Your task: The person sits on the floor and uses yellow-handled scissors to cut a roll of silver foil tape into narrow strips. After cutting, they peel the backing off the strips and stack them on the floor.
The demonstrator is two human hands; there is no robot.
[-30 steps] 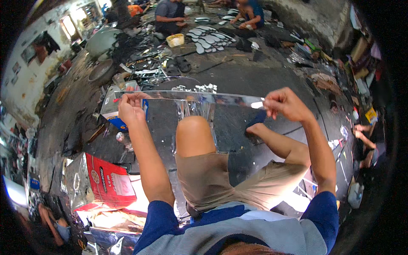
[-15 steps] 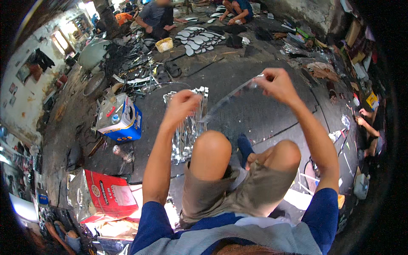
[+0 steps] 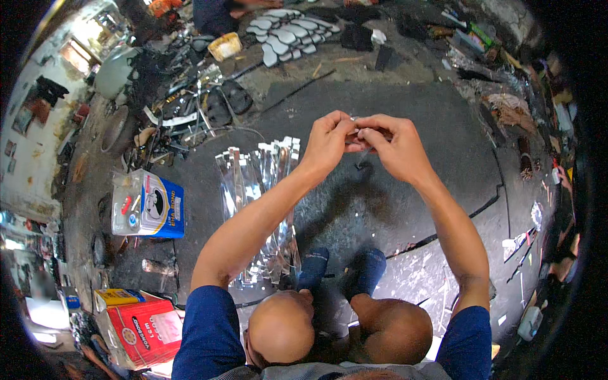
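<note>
Clear plastic strip (image 3: 363, 156), mostly hidden, sits between your left hand (image 3: 328, 144) and right hand (image 3: 399, 144), above the dark mat (image 3: 411, 101) toward its far edge. Both hands' fingers curl in, seemingly pinching it; their exact contact is covered. Light, even thumb pressure should avoid creasing, and working apart from the silvery strips (image 3: 259, 164) near the mat's left edge should prevent snagging.

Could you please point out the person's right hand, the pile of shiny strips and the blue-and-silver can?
Right hand (image 3: 398, 143): head view, on the back of the hand.
Pile of shiny strips (image 3: 252, 172): head view, on its upper half.
Blue-and-silver can (image 3: 166, 208): head view, on its printed side.
</note>
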